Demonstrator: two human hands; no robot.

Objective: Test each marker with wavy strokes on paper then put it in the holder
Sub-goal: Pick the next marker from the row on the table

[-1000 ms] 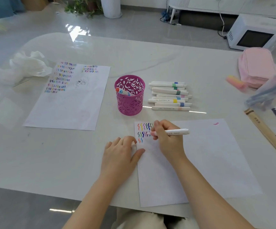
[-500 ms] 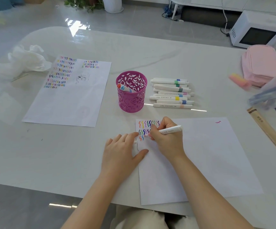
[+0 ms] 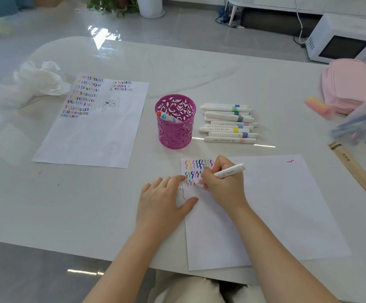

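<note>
My right hand [image 3: 224,184] grips a white marker [image 3: 230,171], its tip down on the near sheet of paper [image 3: 276,204] at the third row of coloured wavy strokes [image 3: 196,171] in the sheet's top left corner. My left hand [image 3: 162,200] lies flat on the paper's left edge, fingers spread. Just beyond the paper stands the pink perforated holder [image 3: 175,125], with two markers [image 3: 166,117] leaning inside it. Several white markers [image 3: 229,122] lie in a row to the right of the holder.
A second sheet [image 3: 94,125] covered in stroke rows lies at the left, with crumpled white plastic [image 3: 35,84] beyond it. At the right are a pink pouch [image 3: 348,84], a pink eraser [image 3: 317,104], a clear pencil box [image 3: 361,119] and a wooden ruler [image 3: 359,176]. A microwave [image 3: 341,40] sits on the floor.
My right hand has moved down the paper from the second row of strokes to the third, with the marker tilting more upright. My left hand has stayed on the paper's edge.
</note>
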